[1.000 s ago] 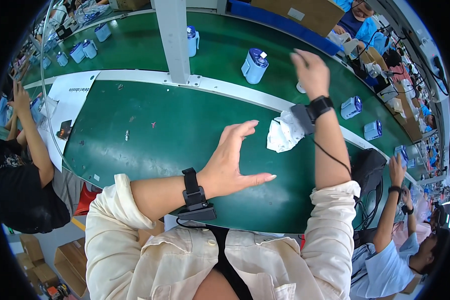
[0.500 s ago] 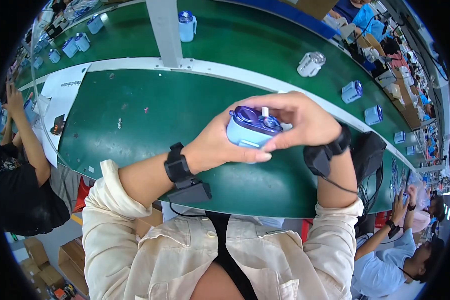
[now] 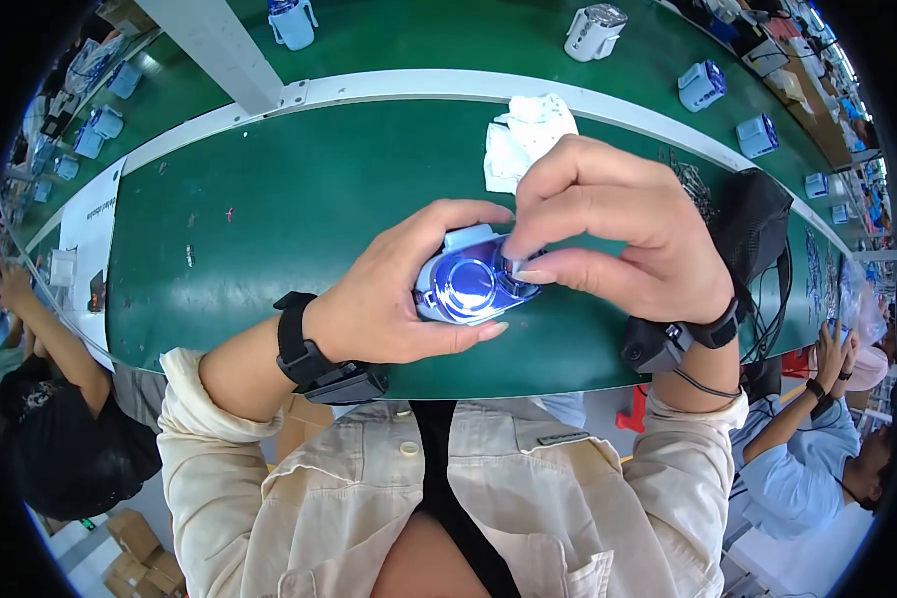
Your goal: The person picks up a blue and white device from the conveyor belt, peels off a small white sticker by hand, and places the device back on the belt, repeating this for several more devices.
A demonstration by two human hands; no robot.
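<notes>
My left hand (image 3: 373, 289) wraps round a light-blue bottle (image 3: 458, 239) with a glossy blue-purple lid (image 3: 468, 284). The lid tilts up toward me, and light glares off its round middle. At the lid's right end, my right hand (image 3: 633, 229) is closed in a pinch, thumb against fingertips. Those fingers cover that part of the lid, so what they grip is hidden. Just beyond my right hand lies a crumpled white cloth or tissue (image 3: 528, 130) on the green table (image 3: 299, 199).
Similar light-blue bottles (image 3: 703, 85) and a whitish one (image 3: 596, 32) stand on the green surface past the white rail (image 3: 388, 85). A black pouch (image 3: 752, 224) with cables sits at right. A paper sheet (image 3: 91, 214) lies at left. Other people work on both sides.
The bottle has turned and tipped, so its lid now faces me. My right hand has gone from holding its side to pinching at the lid's right end. The white cloth has come into sight.
</notes>
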